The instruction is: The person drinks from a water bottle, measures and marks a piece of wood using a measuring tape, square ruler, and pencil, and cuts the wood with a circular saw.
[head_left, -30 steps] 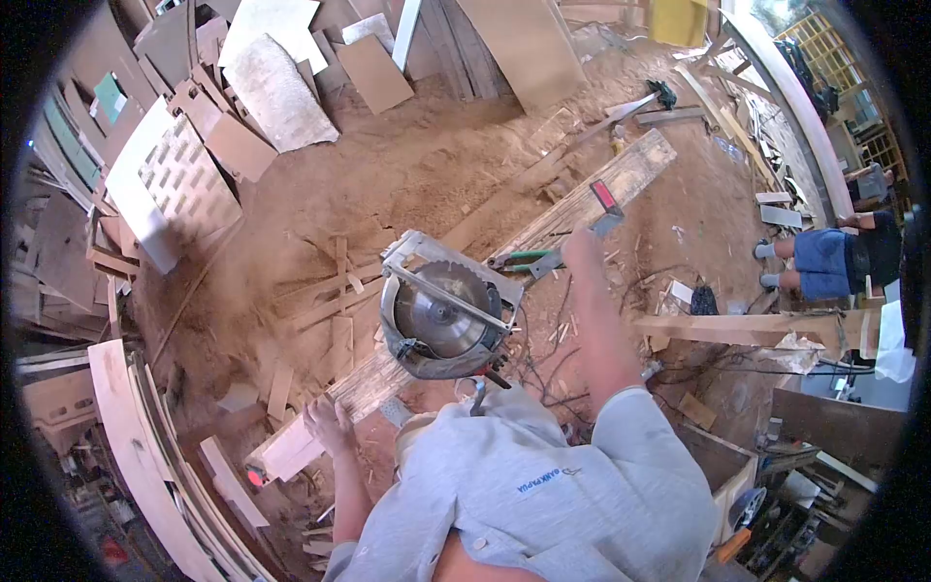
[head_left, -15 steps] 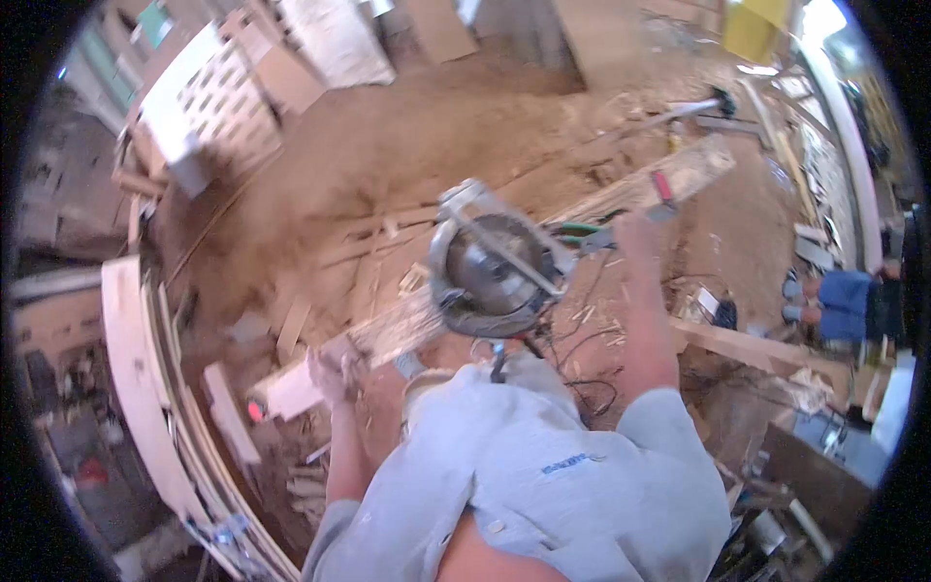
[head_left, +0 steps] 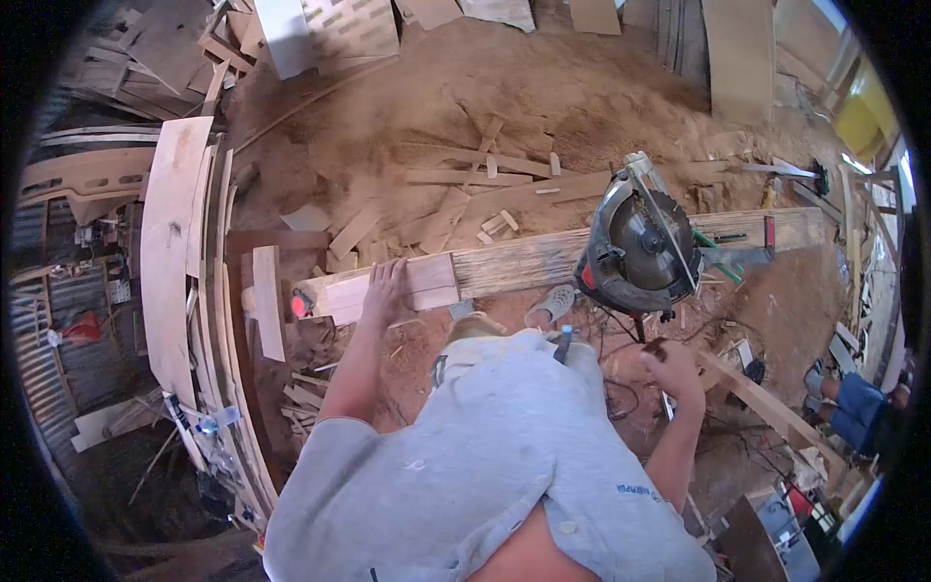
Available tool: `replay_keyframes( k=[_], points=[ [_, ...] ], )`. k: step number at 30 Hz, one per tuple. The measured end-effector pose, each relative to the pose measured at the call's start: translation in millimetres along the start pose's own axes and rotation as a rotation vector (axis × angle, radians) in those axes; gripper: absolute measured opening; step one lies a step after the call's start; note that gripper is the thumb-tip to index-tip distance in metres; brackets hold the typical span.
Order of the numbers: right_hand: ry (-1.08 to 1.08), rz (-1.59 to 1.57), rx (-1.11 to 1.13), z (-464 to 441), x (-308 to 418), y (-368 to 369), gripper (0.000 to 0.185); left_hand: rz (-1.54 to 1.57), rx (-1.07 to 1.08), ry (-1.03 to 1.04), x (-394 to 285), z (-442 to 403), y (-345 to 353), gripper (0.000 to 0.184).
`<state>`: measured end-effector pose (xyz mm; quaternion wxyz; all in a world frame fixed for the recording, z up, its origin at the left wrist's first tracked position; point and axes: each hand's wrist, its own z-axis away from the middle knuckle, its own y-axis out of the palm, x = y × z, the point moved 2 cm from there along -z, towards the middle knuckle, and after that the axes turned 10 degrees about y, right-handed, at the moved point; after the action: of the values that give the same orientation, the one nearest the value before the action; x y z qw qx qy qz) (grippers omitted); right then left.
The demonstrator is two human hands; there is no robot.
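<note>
My left hand point(head_left: 386, 294) lies with fingers extended on a short pale wood piece point(head_left: 432, 279), which rests on a long plank point(head_left: 529, 260). To the right of my body, my right hand point(head_left: 674, 373) is raised with curled fingers around something small and dark, too unclear to name. An upturned circular saw point(head_left: 642, 242) sits at the plank, its toothed blade exposed. Right of the saw are a metal square with a red part point(head_left: 769, 239) and a green-handled tool point(head_left: 727, 270). A small red object point(head_left: 299, 307) is at the plank's left end.
Long boards point(head_left: 176, 242) stand stacked at the left. Wood scraps point(head_left: 499, 223) and sawdust cover the ground beyond the plank. Cables point(head_left: 621, 393) lie near my right side, by a beam point(head_left: 776, 407). Another person in blue shorts point(head_left: 858, 400) is at the far right.
The view has turned to the right. My right hand has left the metal square and come back toward my body. My left hand has flattened over the short wood piece.
</note>
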<state>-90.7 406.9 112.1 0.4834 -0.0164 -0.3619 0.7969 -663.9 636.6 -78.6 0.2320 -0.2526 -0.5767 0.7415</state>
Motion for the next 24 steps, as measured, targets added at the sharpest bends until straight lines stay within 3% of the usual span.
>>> replay_keyframes(
  k=[2, 3, 4, 6, 8, 11, 14, 18, 21, 23, 24],
  points=[
    [-0.071, -0.117, 0.038, 12, 23, 26, 0.032, -0.196, -0.106, 0.123, 23, -5, 43, 0.123],
    [-0.114, -0.164, 0.016, 16, 38, 42, 0.032, -0.075, -0.063, 0.080, 26, -3, 47, 0.121],
    [-0.158, -0.211, -0.006, 19, 54, 59, 0.032, 0.046, -0.019, 0.038, 7, -8, 7, 0.119],
    [-0.222, -0.275, -0.192, 21, 81, 91, 0.028, 0.171, 0.019, 0.030, -6, -13, -27, 0.117],
    [-0.437, -0.104, -0.437, 16, 91, 118, 0.027, 0.178, 0.007, 0.093, -7, -19, -24, 0.118],
    [-0.522, -0.116, -0.587, 14, 116, 133, 0.033, 0.110, 0.007, 0.191, -5, -26, -15, 0.119],
    [-0.555, 0.018, -0.736, -1, 130, 147, 0.051, 0.198, 0.048, 0.220, -7, -30, -25, 0.114],
    [-0.563, 0.064, -0.839, -55, 118, 163, 0.078, 0.135, -0.031, 0.216, 6, -15, -9, 0.136],
    [-0.277, 0.038, -0.702, -73, 126, 156, 0.081, 0.157, -0.022, 0.163, 22, 7, -38, 0.150],
    [-0.205, 0.123, -0.737, -72, 133, 148, 0.082, 0.202, 0.034, 0.135, 38, 20, -35, 0.153],
    [-0.274, 0.233, -0.850, -87, 120, 145, 0.083, 0.156, -0.007, 0.140, 45, 22, -23, 0.147]
  ],
)
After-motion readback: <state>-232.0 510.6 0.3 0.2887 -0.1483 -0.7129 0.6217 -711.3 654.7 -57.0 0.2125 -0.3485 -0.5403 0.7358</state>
